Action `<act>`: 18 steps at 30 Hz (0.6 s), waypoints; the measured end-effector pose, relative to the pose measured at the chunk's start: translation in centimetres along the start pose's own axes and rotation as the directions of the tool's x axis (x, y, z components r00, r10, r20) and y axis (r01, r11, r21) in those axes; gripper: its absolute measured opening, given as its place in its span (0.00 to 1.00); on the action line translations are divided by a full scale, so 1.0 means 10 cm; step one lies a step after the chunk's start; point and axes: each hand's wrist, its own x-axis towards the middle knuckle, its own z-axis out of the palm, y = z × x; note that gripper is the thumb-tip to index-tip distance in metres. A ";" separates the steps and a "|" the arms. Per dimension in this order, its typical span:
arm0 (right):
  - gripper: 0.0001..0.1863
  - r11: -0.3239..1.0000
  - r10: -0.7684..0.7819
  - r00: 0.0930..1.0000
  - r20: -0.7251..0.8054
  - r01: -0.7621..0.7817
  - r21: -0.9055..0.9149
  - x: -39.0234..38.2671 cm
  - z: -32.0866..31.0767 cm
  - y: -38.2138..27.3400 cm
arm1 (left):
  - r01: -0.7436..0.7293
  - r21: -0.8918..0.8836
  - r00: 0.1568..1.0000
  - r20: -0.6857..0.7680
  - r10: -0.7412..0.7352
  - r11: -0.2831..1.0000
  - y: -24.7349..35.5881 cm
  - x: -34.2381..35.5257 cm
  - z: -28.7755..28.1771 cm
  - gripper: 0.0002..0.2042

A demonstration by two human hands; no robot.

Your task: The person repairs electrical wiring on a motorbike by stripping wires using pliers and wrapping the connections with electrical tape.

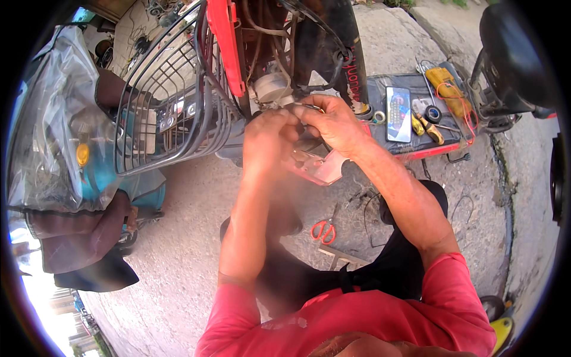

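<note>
My left hand (269,138) and my right hand (331,122) meet in front of the open front end of a red scooter (229,41). Both pinch a thin metal piece or wire (304,107) between the fingertips, right under a pale round part (272,88) and a bundle of black cables (309,24). What exactly the fingers hold is too small to tell. A loose red plastic panel (318,168) hangs just below my hands.
A wire basket (169,101) sticks out on the left. On the footboard at the right lie a phone (398,113), a yellow multimeter (447,89), tape (432,113) and a yellow-handled tool (429,130). Red-handled scissors (324,231) lie on the concrete. A covered teal scooter (77,149) stands left.
</note>
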 end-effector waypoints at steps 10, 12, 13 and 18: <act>0.11 0.994 0.063 0.998 0.009 -0.063 0.090 -0.03 0.03 -0.08 | -0.570 0.574 0.749 0.069 0.659 0.588 -0.19 -0.12 -0.12 0.10; 0.12 0.993 0.057 0.998 0.014 -0.058 0.101 -0.02 0.02 -0.05 | -0.620 0.664 0.657 0.148 0.739 0.418 -0.23 -0.09 -0.12 0.13; 0.12 0.993 0.054 0.998 0.015 -0.055 0.106 -0.01 0.01 -0.03 | -0.623 0.669 0.648 0.152 0.746 0.405 -0.26 -0.07 -0.10 0.14; 0.11 0.991 0.049 0.998 0.033 -0.053 0.124 0.00 0.00 -0.02 | -0.684 0.661 0.559 0.204 0.804 0.307 -0.28 0.01 -0.05 0.10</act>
